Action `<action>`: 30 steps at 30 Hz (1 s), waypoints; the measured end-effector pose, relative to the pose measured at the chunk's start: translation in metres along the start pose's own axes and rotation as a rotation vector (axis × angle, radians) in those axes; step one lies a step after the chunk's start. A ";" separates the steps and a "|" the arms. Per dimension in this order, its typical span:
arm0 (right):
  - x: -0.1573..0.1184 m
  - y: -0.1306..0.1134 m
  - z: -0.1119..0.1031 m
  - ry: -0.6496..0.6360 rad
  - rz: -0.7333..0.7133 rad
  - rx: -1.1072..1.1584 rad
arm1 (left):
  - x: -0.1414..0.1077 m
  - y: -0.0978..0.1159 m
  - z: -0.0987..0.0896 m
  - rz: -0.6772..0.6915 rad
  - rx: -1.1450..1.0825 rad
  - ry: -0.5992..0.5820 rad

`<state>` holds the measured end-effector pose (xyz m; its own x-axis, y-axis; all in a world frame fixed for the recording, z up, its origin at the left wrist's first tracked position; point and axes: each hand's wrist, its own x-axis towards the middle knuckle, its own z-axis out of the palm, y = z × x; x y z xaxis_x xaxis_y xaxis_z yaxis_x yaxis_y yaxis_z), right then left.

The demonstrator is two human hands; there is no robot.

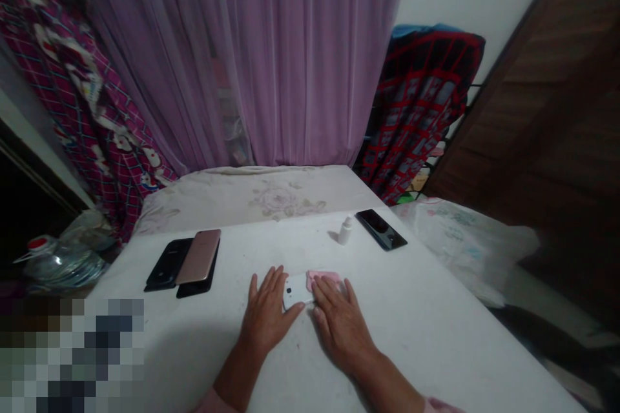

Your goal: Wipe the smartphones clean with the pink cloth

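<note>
At lower centre, the left hand (267, 313), fingers slightly spread, steadies a white smartphone (295, 292); the right (341, 322) presses a folded pink cloth (323, 281) onto it. A small white bottle (345, 231) stands beyond, right of centre.

A home room, with purple curtains (310, 58) and floral bedding (276, 197).
</note>
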<state>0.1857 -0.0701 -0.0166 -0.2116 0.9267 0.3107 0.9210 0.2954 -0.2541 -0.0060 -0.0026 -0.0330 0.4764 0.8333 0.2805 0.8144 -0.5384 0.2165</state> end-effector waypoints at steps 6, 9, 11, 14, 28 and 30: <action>0.003 0.014 0.011 0.068 0.085 -0.064 | 0.001 0.003 -0.003 -0.024 0.004 -0.021; -0.001 0.002 0.020 0.080 -0.034 -0.053 | -0.001 0.003 -0.001 -0.025 0.012 -0.014; -0.006 0.000 0.024 0.080 -0.109 -0.041 | -0.002 0.002 0.002 -0.021 0.017 0.004; -0.009 0.011 0.026 0.081 -0.094 -0.046 | -0.002 0.000 0.006 -0.024 0.022 0.034; -0.011 -0.008 -0.001 -0.031 -0.041 0.027 | 0.003 0.006 -0.004 -0.042 -0.038 0.025; -0.013 0.003 -0.004 -0.040 0.025 0.010 | 0.003 0.006 -0.004 -0.041 -0.036 0.029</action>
<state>0.1928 -0.0817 -0.0176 -0.2013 0.9423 0.2675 0.9228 0.2740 -0.2707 -0.0012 -0.0036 -0.0276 0.4329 0.8510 0.2971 0.8202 -0.5087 0.2619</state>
